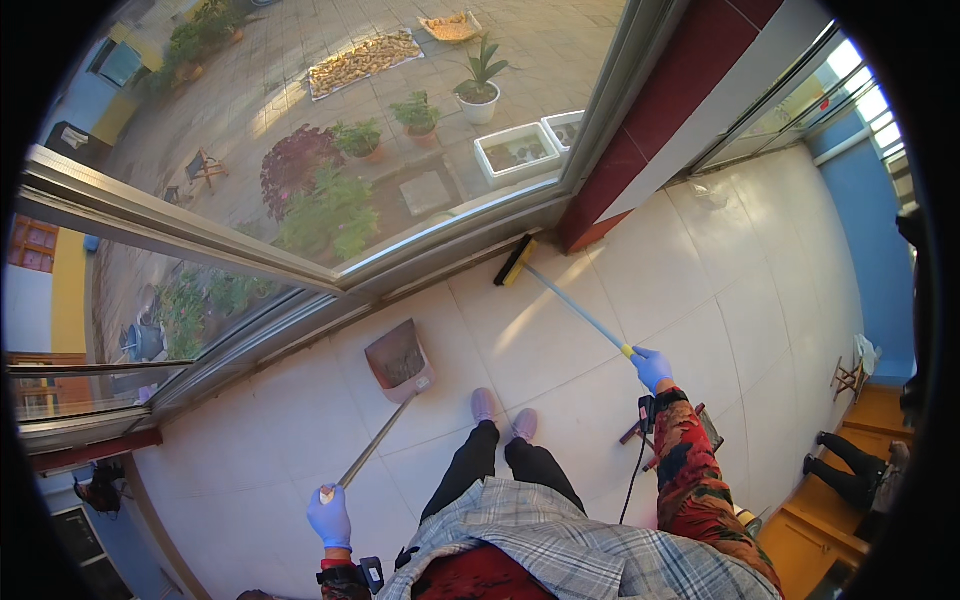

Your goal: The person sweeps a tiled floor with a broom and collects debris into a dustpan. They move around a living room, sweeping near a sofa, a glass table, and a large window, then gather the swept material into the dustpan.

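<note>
My left hand (330, 519), in a purple-blue glove, grips the top of the long handle of a pinkish dustpan (422, 377). The pan rests on the tiled floor (540, 352) ahead and to the left of my feet, with some dark matter inside it. My right hand (651, 367), gloved alike, is closed around the light-blue handle of a broom (576, 304) at its yellow collar. Black bristles and a yellow block form the broom head (515, 260), which is down on the floor by the window frame's base, close to the red-and-white pillar (600, 232).
A tall glass window (450, 150) borders the floor ahead, with potted plants outside. Behind my right arm stands a folding stool (632, 433), partly hidden. Another folding stool (849, 377) stands near the blue wall (885, 262). Orange wooden furniture (806, 517) is at the right, with a person's dark-clothed legs (844, 469) there.
</note>
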Demonstrator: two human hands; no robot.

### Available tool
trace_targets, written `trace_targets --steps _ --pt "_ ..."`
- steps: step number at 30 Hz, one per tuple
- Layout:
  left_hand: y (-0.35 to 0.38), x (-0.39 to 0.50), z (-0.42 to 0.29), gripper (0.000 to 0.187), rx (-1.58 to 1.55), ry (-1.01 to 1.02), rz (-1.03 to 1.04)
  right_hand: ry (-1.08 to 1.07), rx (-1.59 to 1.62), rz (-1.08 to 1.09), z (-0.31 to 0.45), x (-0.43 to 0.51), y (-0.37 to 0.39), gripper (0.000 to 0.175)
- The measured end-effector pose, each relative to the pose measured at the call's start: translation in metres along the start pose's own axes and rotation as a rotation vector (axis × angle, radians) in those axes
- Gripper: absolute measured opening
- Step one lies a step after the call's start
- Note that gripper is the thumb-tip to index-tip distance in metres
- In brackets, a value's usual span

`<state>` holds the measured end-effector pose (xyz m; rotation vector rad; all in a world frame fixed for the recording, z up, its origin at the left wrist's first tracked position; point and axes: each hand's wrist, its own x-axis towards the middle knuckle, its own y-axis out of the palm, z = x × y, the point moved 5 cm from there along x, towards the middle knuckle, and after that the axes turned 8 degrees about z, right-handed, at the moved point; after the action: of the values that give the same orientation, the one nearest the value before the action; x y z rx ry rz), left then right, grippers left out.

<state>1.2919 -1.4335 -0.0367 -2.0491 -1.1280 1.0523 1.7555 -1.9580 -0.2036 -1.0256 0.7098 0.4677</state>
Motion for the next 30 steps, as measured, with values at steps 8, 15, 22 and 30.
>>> trace_targets --steps 8,15,22,30 --pt "0.013 0.017 -0.048 0.017 -0.004 0.096 0.049 0.152 0.584 0.006 0.022 -0.035 0.03 0.038" --pt "0.023 0.022 -0.071 0.016 0.055 0.148 0.079 0.301 0.793 0.092 0.029 -0.024 0.07 0.038" --pt "0.034 0.028 -0.083 0.02 0.071 0.232 0.12 0.407 0.764 0.072 -0.035 -0.106 0.059 0.039" --pt "0.041 0.035 -0.077 0.02 0.164 0.227 0.141 0.189 0.467 -0.047 -0.013 -0.089 0.07 0.038"
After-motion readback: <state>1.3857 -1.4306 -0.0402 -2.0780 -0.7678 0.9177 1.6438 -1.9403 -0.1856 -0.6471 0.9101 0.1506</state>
